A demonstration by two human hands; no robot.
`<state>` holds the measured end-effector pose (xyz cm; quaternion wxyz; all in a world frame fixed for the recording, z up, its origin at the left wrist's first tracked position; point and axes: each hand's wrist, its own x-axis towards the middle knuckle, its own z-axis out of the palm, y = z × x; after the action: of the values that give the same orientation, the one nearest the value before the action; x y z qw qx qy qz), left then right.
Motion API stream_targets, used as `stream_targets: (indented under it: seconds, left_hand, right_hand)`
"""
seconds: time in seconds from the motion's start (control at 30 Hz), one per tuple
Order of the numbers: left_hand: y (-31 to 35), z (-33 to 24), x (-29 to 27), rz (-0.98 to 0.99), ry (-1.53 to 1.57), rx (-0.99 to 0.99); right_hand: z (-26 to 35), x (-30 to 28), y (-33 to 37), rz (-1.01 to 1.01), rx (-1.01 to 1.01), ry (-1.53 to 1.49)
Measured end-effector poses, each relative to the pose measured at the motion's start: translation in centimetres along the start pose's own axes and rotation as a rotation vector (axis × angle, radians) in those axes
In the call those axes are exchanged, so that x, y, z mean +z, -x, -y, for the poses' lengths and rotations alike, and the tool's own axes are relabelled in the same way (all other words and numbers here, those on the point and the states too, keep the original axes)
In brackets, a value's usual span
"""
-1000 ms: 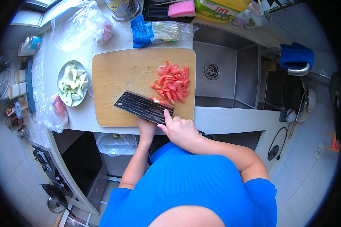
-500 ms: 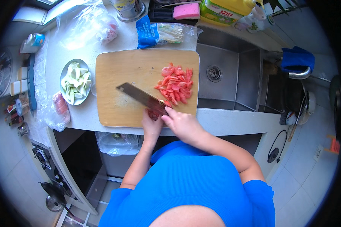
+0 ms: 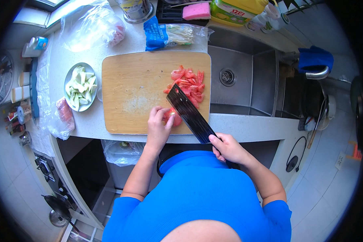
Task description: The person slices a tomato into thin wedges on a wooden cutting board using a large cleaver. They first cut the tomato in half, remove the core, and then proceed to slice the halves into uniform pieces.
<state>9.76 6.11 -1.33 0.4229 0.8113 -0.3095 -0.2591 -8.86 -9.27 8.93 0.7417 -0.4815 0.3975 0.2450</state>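
Observation:
On the wooden cutting board, my left hand grips a piece of tomato near the board's front edge, fingers curled over its left side. My right hand is wrapped round the handle of a cleaver. Its dark, wet blade slants up and left, just right of the tomato piece, with the tip over the edge of a heap of sliced tomato. The blade partly hides the heap's lower left. Whether the blade touches the board I cannot tell.
An oval plate of pale green slices stands left of the board. Behind it lie a clear plastic bag and a packet of enoki mushrooms. A steel sink adjoins on the right. A wrapped pink item lies front left.
My right hand has moved right and toward me, swinging the cleaver off the tomato piece to point toward the heap. My left hand has shifted slightly back, leaving the tomato piece in view.

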Motion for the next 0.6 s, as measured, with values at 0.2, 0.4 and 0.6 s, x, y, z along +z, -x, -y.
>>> stream_targets:
  seconds: [0.2, 0.4, 0.6]
  left_hand:
    - [-0.7, 1.3, -0.4, -0.009, -0.097, 0.146]
    - [-3.0, 1.0, -2.4, 0.214, -0.23, 0.25]
    - [-4.5, 0.2, -3.4, 0.4, -0.191, 0.151]
  right_hand:
    - [-1.3, 0.0, 0.4, -0.011, 0.024, -0.027]
    - [-1.5, 0.7, -0.1, -0.023, 0.003, -0.01]
    - [-1.2, 1.0, -0.3, -0.038, 0.0, 0.001]
